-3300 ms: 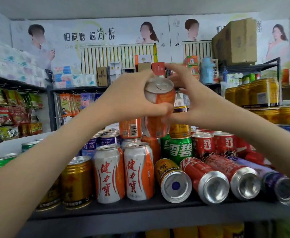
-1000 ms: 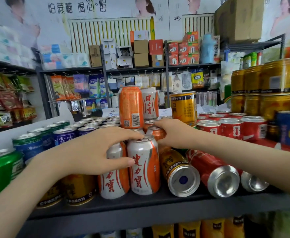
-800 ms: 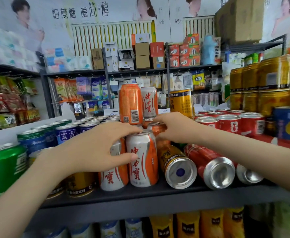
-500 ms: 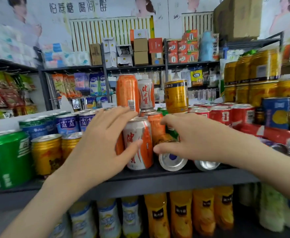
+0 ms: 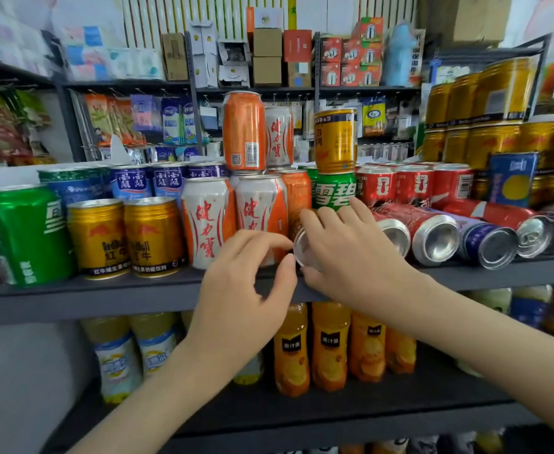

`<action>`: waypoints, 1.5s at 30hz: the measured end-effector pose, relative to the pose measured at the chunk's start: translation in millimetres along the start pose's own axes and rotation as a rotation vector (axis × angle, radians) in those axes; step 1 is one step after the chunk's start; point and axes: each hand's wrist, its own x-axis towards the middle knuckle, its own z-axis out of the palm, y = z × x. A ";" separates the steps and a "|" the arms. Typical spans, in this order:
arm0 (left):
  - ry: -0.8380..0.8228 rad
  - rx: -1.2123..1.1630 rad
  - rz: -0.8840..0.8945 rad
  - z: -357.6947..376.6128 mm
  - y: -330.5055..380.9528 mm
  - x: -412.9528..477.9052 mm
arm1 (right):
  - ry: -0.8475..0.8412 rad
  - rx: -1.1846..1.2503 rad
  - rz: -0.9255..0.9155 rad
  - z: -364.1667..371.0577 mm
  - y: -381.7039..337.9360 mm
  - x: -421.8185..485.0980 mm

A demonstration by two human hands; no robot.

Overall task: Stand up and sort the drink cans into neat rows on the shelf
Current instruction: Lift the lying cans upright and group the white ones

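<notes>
Drink cans crowd the dark shelf (image 5: 105,294). Two white-and-orange cans (image 5: 208,221) stand upright at the front, with gold Red Bull cans (image 5: 125,237) and a big green can (image 5: 26,234) to their left. A gold can (image 5: 300,245) lies on its side at the shelf's front edge, silver base towards me. My right hand (image 5: 344,253) is wrapped over its top. My left hand (image 5: 246,280) hovers beside the base, fingers curled and apart, fingertips at the rim. Red cans (image 5: 433,237) and a purple can (image 5: 488,244) lie on their sides to the right.
An orange can (image 5: 244,131), a white one and a gold can (image 5: 334,140) are stacked on the upright row behind. A green Sprite can (image 5: 333,191) and red cans (image 5: 413,185) stand behind my right hand. Juice bottles (image 5: 331,345) fill the lower shelf.
Both hands have come down from the upright white-and-orange cans to the shelf's front edge. My right hand now covers the lying gold can. My view has tilted lower.
</notes>
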 end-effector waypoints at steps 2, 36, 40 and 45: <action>-0.118 -0.220 -0.276 1.5 7.2 -3.7 | 0.039 -0.002 0.018 1.9 -3.8 -6.1; -0.353 -0.109 -0.192 -30.7 5.3 45.3 | -0.234 1.084 0.162 -64.4 59.0 17.9; -0.180 0.169 -0.040 -38.2 -8.3 50.0 | -0.242 1.022 0.225 -48.8 60.7 39.4; -0.175 0.364 0.018 -37.5 -26.8 60.3 | -0.311 0.911 0.224 -28.8 55.2 51.6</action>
